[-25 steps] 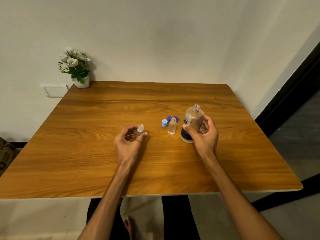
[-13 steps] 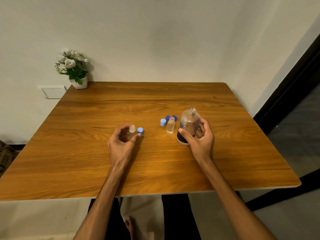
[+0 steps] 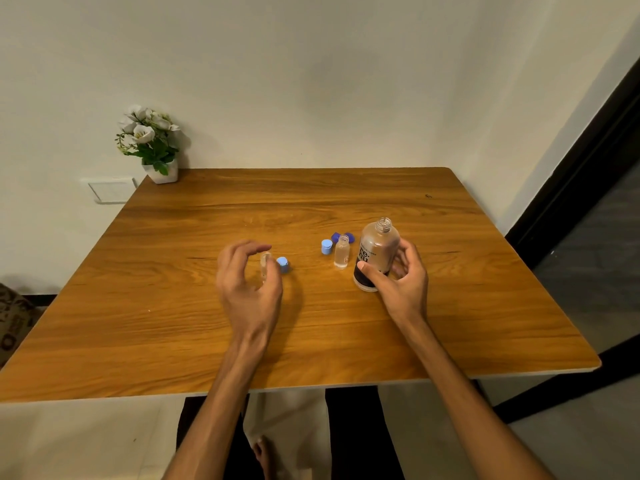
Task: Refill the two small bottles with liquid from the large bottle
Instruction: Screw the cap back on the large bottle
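Note:
The large amber bottle [image 3: 379, 249] with a dark label stands uncapped right of the table's middle, and my right hand [image 3: 398, 284] is wrapped around its lower half. Just left of it stands a small clear bottle [image 3: 341, 252], open at the top. The other small clear bottle [image 3: 265, 268] stands near the centre, partly hidden behind my left hand [image 3: 247, 282]. That hand arches over it with fingers apart and raised above its top. A light blue cap [image 3: 283, 263] lies right beside this bottle.
Another light blue cap [image 3: 326, 246] and a dark blue cap [image 3: 336, 236] lie behind the right small bottle. A white pot of flowers [image 3: 160, 169] stands at the wooden table's [image 3: 311, 334] far left corner. The wall runs along the far edge.
My left hand set the small bottle down, a light blue cap now shows beside it, and the fingers have lifted off. My right hand stays on the large bottle.

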Demonstrator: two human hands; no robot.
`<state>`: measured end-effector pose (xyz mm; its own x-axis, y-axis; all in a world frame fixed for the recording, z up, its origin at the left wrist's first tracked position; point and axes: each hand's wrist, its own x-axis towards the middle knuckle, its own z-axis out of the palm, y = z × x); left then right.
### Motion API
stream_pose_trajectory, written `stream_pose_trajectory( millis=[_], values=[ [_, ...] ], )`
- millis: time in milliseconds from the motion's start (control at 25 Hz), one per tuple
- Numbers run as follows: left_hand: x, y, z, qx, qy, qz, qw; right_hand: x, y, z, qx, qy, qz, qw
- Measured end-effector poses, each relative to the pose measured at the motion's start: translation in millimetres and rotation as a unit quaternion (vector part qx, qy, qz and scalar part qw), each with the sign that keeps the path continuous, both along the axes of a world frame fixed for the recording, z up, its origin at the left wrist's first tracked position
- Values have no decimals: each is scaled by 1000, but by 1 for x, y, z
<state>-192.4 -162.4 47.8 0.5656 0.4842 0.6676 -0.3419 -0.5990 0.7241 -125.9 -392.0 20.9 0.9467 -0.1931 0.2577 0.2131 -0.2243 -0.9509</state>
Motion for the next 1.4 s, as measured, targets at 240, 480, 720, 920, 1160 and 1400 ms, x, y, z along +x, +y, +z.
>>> stream_pose_trajectory(
  millis=[240, 480, 720, 920, 1160, 1400],
  values=[
    [85, -30, 36, 205, 264, -149, 931, 3, -5, 1, -14, -13, 11, 1000],
    [155, -40, 31, 285, 458, -255, 803, 5, -13, 0, -26, -29, 37, 999],
    [177, -35, 8, 281, 475, -282, 785, 8, -14, -4, -23, -48, 42, 998],
    [182, -33, 0, 266, 432, -255, 823, 8, -11, -2, -12, -53, 47, 997],
    [172, -26, 10, 159, 297, -176, 925, 8, -12, -4, -9, -52, 40, 998],
    [129, -29, 53, -205, 206, -219, 931, 8, -11, -6, -9, -53, 18, 998]
  ],
)
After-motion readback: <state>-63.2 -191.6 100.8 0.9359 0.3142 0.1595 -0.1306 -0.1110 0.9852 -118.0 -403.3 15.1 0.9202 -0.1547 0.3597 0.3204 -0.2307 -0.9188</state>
